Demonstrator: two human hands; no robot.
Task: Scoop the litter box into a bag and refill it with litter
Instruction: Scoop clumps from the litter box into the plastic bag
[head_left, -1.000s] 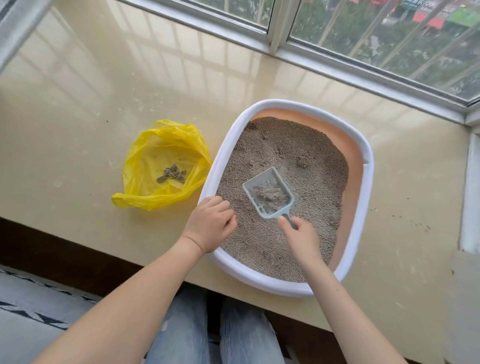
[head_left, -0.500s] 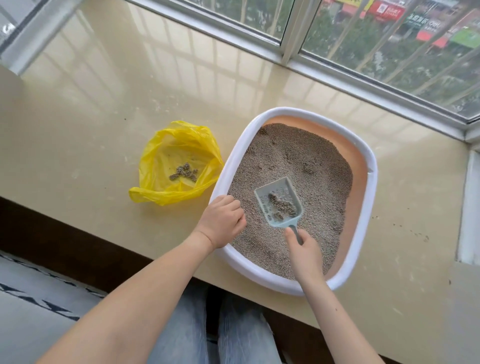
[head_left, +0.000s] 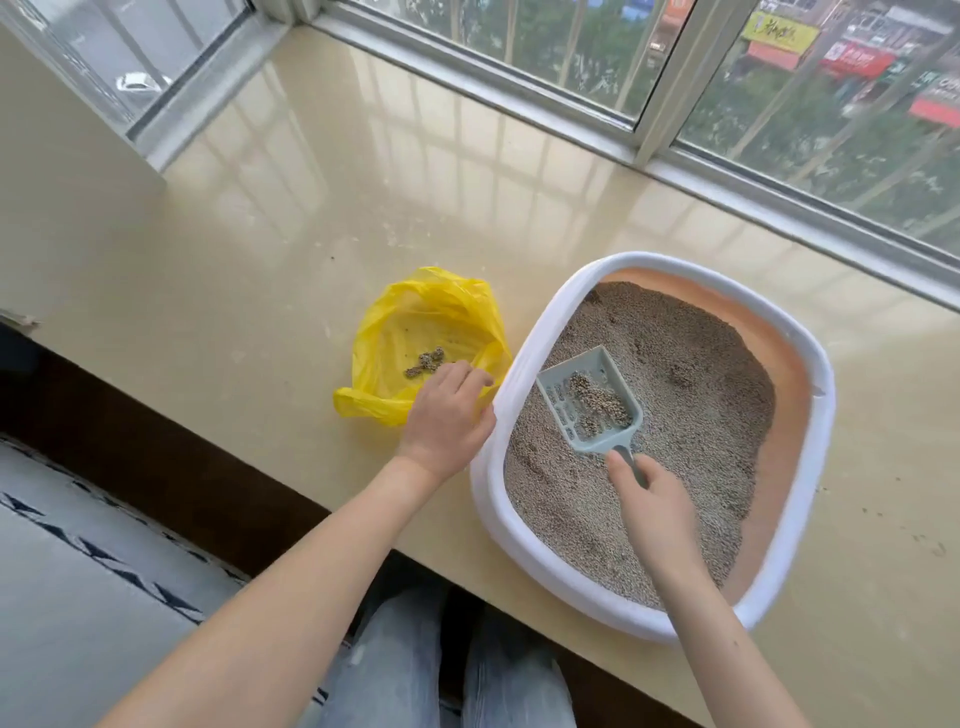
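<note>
R hand (head_left: 655, 512) gripping grey slotted scoop (head_left: 589, 400) w/ clumps over litter box (head_left: 795, 545), L hand (head_left: 448, 415) on yellow bag (head_left: 415, 322) edge just left of box, grip unclear tbh

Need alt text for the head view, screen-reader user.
The right hand holds a grey scoop of clumps over a white litter box. The left hand reaches to an open yellow bag with clumps inside, on a beige sill.

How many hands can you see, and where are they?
2. The left hand is at the near edge of the yellow bag, beside the litter box. The right hand holds the scoop handle over the litter.
</note>
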